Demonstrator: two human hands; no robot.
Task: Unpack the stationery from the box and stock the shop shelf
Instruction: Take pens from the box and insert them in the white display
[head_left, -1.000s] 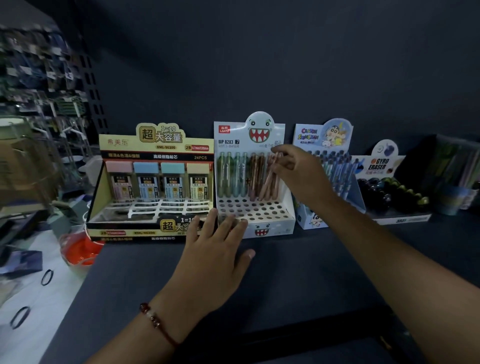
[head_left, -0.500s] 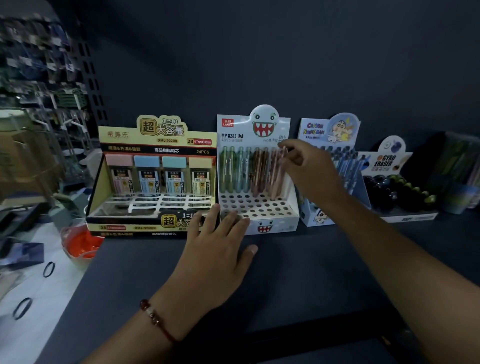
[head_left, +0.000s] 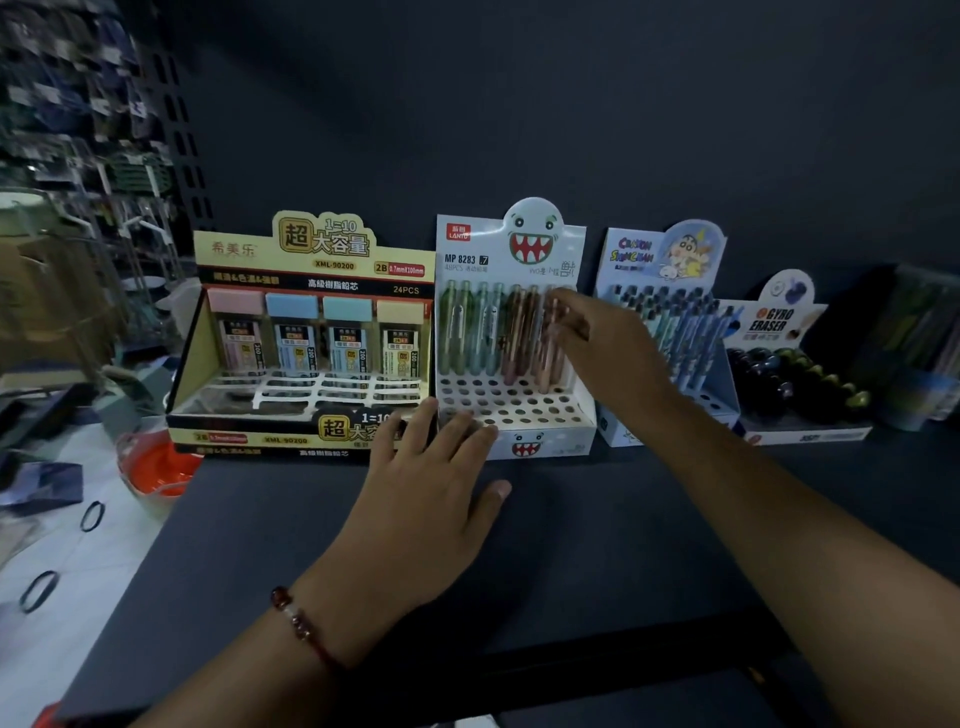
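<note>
Change vs earlier: right hand (head_left: 608, 348) sits a bit lower at the pen row, fingers (head_left: 563, 312) blurred; left hand (head_left: 431, 483) unchanged at box front; boxes same spots.
Right hand: reaches in from right, fingers loosely bent at the tops of the pink/brown pens (head_left: 524, 338); blur, so can't tell if it pinches one or just touches.
Left hand: palm down, fingers straight and spread, tips touching front lip of monster pen box (head_left: 519, 249); holds nothing. Beaded bracelet (head_left: 296, 618), dark red w/ one pale bead, on wrist.
Monster pen box: white card, toothy cartoon face cutout on top, printed "MP 8283"; stepped white tray w/ round holes, most front holes unfilled. Pens stand upright in back row, green/teal at left, pink/brown at right, translucent barrels.
Shelf (head_left: 597, 545): dark matte flat surface, boxes lined along back wall.
Lead refill box (head_left: 311, 249): yellow/black glossy card, touching left side of pen box; four flat cases in pastel caps (pink, blue, teal, cream), white grid insert in front.
Cartoon pen box (head_left: 660, 254): pale blue card, just right of monster box, partly behind right arm; dark-capped pens leaning back.
Eraser box (head_left: 779, 322): "GYRO ERASER" header, dark round pieces w/ green bits, far right.
Left of shelf: orange round tub (head_left: 156, 467), black rings (head_left: 91, 517) on white surface, blurry.
</note>
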